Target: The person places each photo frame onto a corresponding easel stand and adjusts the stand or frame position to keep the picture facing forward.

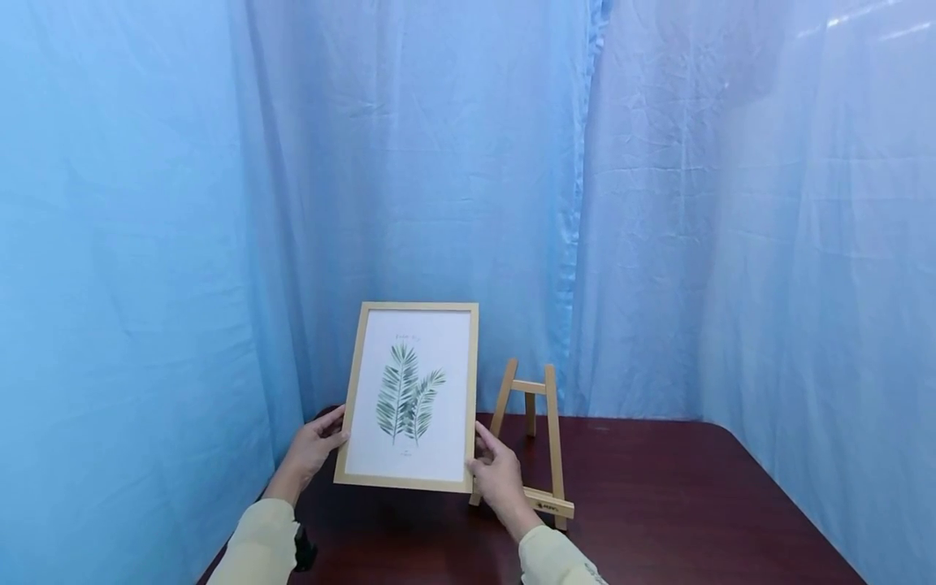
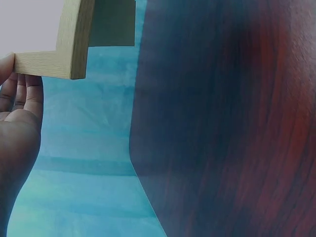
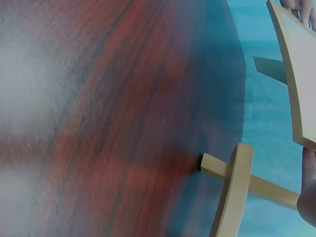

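**Head view: framed print held beside easel**

We hold the light wooden picture frame with the palm-leaf print [image 1: 409, 398] off the dark red wooden table [image 1: 658, 504]: left hand [image 1: 313, 447] and right hand [image 1: 497, 475] grip its side edges. Keep it upright, lower onto the small wooden easel's [image 1: 537, 443] ledge squarely; ledge likely partly hidden.

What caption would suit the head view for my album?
Two hands hold a framed leaf print above a dark table, beside a small wooden easel.

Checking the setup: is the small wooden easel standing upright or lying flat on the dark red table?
Upright: the small wooden easel stands on the dark red table, legs spread, ledge empty.
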Available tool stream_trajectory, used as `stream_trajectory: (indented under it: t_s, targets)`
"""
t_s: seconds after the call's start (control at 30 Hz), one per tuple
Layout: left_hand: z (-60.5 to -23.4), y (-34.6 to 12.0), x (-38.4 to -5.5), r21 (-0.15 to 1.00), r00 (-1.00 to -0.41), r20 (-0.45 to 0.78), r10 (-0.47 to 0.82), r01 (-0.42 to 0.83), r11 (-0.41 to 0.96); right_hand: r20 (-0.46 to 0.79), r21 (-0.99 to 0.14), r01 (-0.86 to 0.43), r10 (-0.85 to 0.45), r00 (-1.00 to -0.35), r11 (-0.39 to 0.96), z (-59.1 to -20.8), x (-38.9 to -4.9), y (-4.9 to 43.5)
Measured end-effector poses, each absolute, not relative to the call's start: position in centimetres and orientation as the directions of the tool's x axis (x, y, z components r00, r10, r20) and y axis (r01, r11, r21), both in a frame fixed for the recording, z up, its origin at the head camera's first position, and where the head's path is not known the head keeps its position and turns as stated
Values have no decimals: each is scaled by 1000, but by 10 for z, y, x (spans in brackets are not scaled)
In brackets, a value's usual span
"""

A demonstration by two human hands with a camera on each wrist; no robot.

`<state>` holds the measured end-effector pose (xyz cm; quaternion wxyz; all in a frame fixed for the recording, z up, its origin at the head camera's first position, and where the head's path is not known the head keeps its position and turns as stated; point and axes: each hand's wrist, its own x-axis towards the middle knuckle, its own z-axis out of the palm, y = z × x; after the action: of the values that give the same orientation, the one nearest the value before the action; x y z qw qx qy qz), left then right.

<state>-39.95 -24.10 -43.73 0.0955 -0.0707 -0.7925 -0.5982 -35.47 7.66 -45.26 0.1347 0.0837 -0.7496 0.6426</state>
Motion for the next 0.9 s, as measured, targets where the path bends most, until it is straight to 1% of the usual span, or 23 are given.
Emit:
stream_trajectory:
  t_s: [0.3, 0.47, 0.6, 0.9]
  targets:
    - [-431, -231, -403, 933, -964, 263, -41, 244, 265, 321, -935, -316, 7, -947, 160, -443, -354, 89]
    - [-428, -226, -405, 932, -958, 283, -52, 261, 252, 331, -923, -320, 18, -943, 214, -441, -356, 94]
    - [-424, -223, -406, 932, -953, 299, -54, 280, 228, 353, -907, -338, 16, -935, 251, -437, -357, 98]
    - [-414, -212, -407, 924, -943, 327, -57, 307, 227, 421, -878, -402, 20, -907, 260, -429, -354, 110]
